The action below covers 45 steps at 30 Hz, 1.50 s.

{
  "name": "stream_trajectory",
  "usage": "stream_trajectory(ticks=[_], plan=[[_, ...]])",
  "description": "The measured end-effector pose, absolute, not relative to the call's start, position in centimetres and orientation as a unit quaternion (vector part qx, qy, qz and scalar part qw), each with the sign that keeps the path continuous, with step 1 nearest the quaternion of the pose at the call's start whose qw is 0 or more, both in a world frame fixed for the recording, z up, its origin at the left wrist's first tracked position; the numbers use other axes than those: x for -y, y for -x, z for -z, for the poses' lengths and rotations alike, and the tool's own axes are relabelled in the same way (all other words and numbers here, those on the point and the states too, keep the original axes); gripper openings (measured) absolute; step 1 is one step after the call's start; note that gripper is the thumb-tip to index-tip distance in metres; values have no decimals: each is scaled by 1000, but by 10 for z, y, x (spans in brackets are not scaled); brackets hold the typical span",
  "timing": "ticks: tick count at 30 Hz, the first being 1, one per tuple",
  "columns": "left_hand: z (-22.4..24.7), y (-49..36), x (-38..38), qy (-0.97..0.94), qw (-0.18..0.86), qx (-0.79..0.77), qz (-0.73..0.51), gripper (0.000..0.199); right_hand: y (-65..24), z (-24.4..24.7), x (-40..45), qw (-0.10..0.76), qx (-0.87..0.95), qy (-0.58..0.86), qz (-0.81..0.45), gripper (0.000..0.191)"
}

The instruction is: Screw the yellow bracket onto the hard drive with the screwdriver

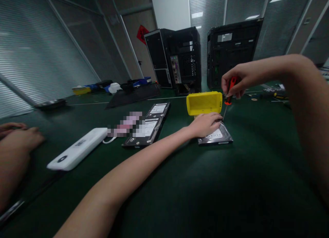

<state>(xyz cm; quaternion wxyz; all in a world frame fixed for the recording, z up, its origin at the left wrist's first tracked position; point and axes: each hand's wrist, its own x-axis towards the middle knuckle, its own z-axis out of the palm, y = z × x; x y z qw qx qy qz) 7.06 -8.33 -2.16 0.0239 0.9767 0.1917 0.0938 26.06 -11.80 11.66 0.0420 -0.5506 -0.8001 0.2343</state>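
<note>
On the dark green table, a hard drive point(216, 135) lies flat in front of a yellow open box point(204, 103). My left hand point(207, 125) rests on the drive's left and upper part, its fingers together near the screwdriver tip; whether they pinch something small cannot be made out. Above it, my right hand point(236, 81) grips a screwdriver point(233, 83) with a red and black handle, its shaft pointing down to the drive's far edge. Two more hard drives point(144, 132) point(158, 109) lie to the left, partly behind a blurred patch.
A white power bank point(78, 149) with a white cable lies left. Another person's hands point(20, 138) rest at the far left edge. Black computer cases point(186, 60) point(231, 53) stand behind. A black mat point(132, 96) and scattered tools point(276, 94) lie farther back.
</note>
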Motion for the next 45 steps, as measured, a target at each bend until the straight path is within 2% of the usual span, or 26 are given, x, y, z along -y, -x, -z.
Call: stream_trajectory(ticks=[6, 13, 24, 29, 33, 39, 45], plan=[[34, -74, 88, -966, 48, -220, -128, 38, -246, -116, 124, 78, 805, 547, -217, 28], [30, -69, 87, -974, 49, -185, -123, 41, -250, -112, 112, 83, 802, 546, -226, 37], [27, -69, 88, -975, 60, -187, -106, 43, -250, -112, 111, 85, 795, 558, -223, 32], [24, -69, 91, -974, 61, -193, -100, 40, -253, -109, 107, 127, 778, 554, -268, 24], [21, -69, 92, -975, 70, -191, -92, 40, -255, -111, 110, 121, 766, 560, -292, 20], [23, -69, 92, -973, 74, -195, -101, 40, -259, -112, 106, 92, 787, 551, -261, 26], [26, -69, 91, -971, 68, -201, -107, 42, -256, -108, 102, 109, 792, 568, -195, 39]])
